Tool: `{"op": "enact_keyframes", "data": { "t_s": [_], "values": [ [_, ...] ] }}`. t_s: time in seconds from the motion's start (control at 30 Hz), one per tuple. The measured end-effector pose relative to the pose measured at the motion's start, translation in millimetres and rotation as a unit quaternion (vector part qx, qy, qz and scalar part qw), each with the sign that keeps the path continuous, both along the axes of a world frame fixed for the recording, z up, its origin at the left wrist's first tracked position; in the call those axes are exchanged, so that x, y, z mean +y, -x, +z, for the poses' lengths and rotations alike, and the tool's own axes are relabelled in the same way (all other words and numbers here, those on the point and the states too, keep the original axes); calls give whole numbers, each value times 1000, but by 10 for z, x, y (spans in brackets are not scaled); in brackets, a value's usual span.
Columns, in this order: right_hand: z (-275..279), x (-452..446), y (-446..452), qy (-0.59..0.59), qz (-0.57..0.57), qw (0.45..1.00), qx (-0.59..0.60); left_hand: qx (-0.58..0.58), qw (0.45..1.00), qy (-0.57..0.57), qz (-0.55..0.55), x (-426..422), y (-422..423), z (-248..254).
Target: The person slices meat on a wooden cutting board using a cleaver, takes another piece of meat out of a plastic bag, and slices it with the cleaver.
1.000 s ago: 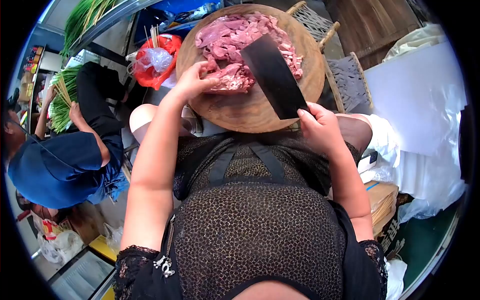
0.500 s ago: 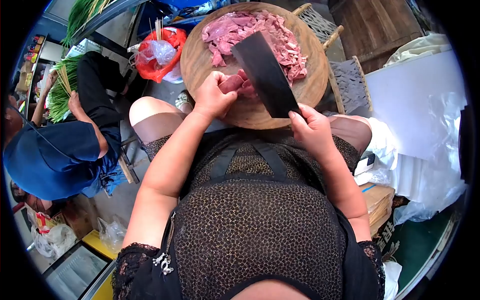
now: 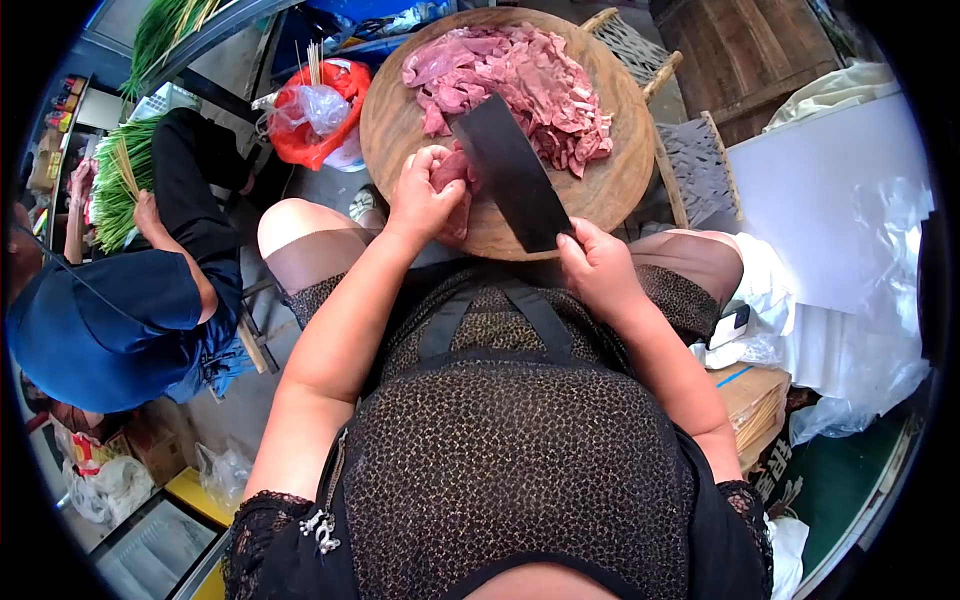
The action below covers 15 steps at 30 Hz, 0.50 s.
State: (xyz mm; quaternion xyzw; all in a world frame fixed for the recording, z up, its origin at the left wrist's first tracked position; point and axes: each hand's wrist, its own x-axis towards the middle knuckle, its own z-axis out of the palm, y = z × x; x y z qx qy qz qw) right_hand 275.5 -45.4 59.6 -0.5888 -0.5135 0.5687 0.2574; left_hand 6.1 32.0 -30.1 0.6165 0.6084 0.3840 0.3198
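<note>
Left grip [image 3: 424, 196]: pinching a meat chunk [image 3: 452, 172] near the chopping block's [image 3: 622, 185] near-left edge
Right grip [image 3: 598, 262]: wrapped round the cleaver [image 3: 512, 178], blade close by
Apparently cut: meat pile [image 3: 520, 85], spread toward the far edge
Apparently left: the held chunk

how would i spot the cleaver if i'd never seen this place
Find the big round wooden board at the top middle of the view. Above its near part, the right hand grips a cleaver that slants up and to the left. Its broad, flat, nearly black rectangle stands out from the pink meat around it.
</note>
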Motion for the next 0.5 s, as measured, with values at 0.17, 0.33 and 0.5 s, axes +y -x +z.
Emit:
{"op": "enact_keyframes", "data": {
  "t_s": [0.17,0.33,0.5],
  "values": [
    [68,118,-143,-253,38,932,-257,49,993,-99,-40,-61,-42,136],
    [283,61,-215,-223,80,928,-286,58,983,-157,-74,-148,-68,201],
    [276,-122,-45,-234,79,952,-179,38,984,-171,-43,-94,-29,78]
  ]
}}
